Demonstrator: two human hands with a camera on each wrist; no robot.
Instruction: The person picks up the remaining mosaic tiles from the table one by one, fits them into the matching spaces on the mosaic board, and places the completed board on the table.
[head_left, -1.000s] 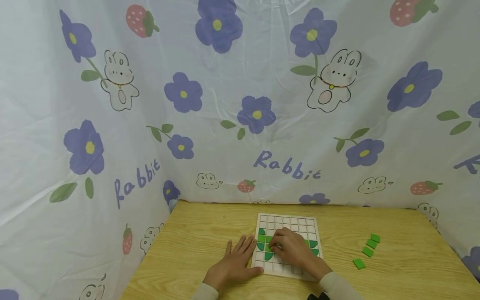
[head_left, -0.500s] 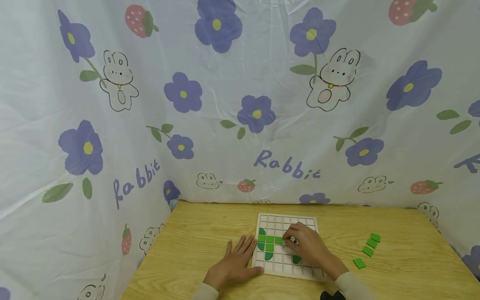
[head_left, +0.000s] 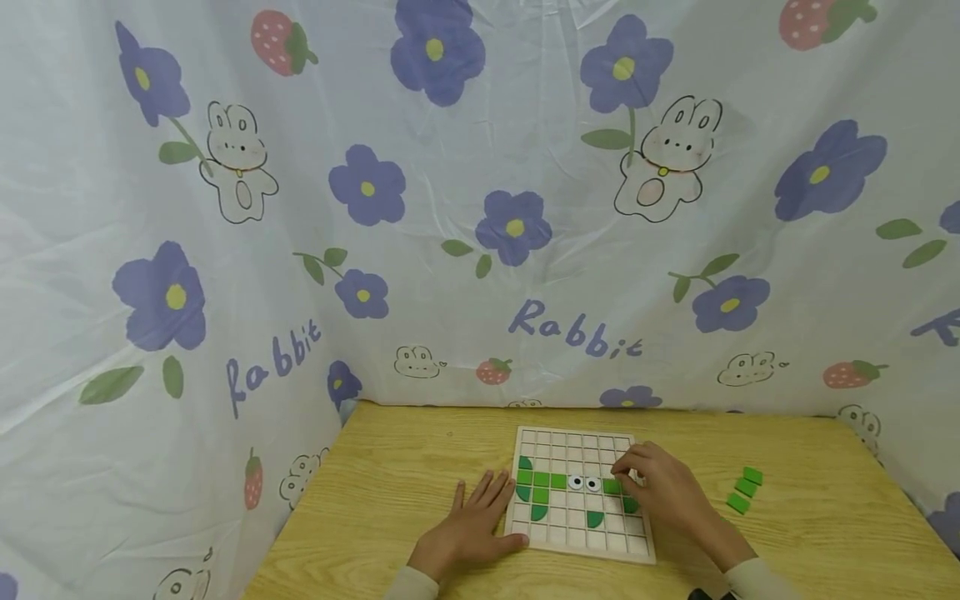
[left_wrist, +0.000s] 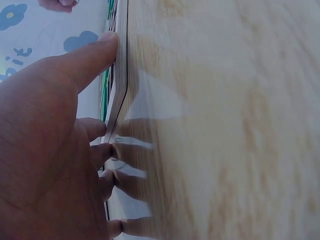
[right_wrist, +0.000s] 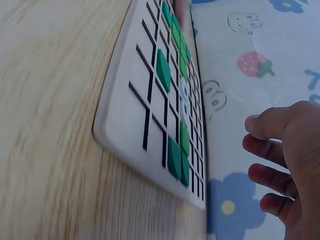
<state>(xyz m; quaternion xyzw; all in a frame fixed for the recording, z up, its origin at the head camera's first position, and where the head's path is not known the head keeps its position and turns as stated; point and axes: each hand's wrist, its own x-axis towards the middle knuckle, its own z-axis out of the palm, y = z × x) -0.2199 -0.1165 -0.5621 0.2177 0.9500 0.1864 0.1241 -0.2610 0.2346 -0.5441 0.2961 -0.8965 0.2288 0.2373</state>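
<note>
A pale gridded board (head_left: pixel 562 527) lies on the table, with bright green squares (head_left: pixel 523 477), dark green quarter-round tiles (head_left: pixel 595 519) and two round eye tiles (head_left: pixel 575 482) on it. My left hand (head_left: pixel 476 517) rests flat at the board's left edge, fingers straight and spread; in the left wrist view its thumb (left_wrist: pixel 97 52) touches the rim. Above the board's right side is my right hand (head_left: pixel 660 483), hiding some cells beside a green square (head_left: pixel 611 486). The right wrist view shows this right hand (right_wrist: pixel 295 155) with loosely bent fingers and nothing between them.
Three loose green squares (head_left: pixel 746 487) lie on the wooden table (head_left: pixel 810 517) to the right of the board. My right forearm (head_left: pixel 712 529) crosses the table in front of them. A patterned curtain (head_left: pixel 480 250) hangs behind the table and along its left side.
My right hand has moved right across the board, uncovering the green squares and both eye tiles. The nearest loose square now lies behind the right forearm. The left hand stays put.
</note>
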